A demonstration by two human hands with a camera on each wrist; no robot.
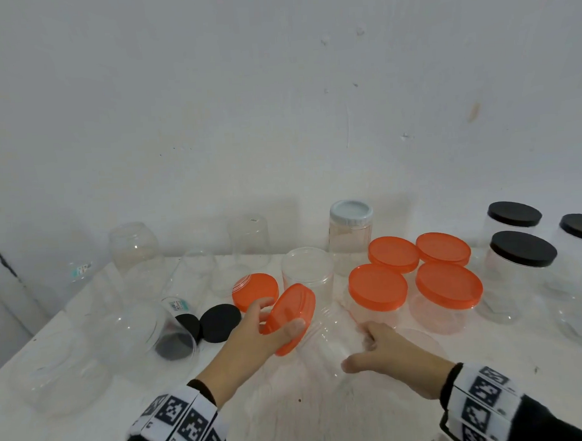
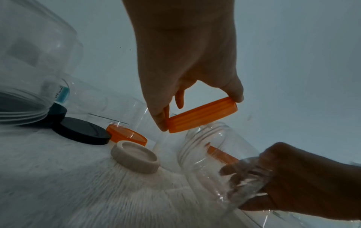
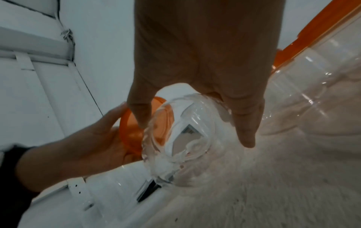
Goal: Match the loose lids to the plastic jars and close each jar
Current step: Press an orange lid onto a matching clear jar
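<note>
My left hand grips an orange screw lid by its rim and holds it tilted, just left of a clear plastic jar's mouth. The clear jar has no lid and leans toward the left hand above the white table. My right hand grips it round its lower body. The left wrist view shows the orange lid pinched between thumb and fingers, right above the jar's threaded neck. Through the jar's base, the right wrist view shows the orange lid.
Several jars closed with orange lids stand right of centre, with black-lidded jars at far right. At the back stands a pale-lidded jar. Left lie a loose orange lid, a black lid, a beige lid and open clear jars.
</note>
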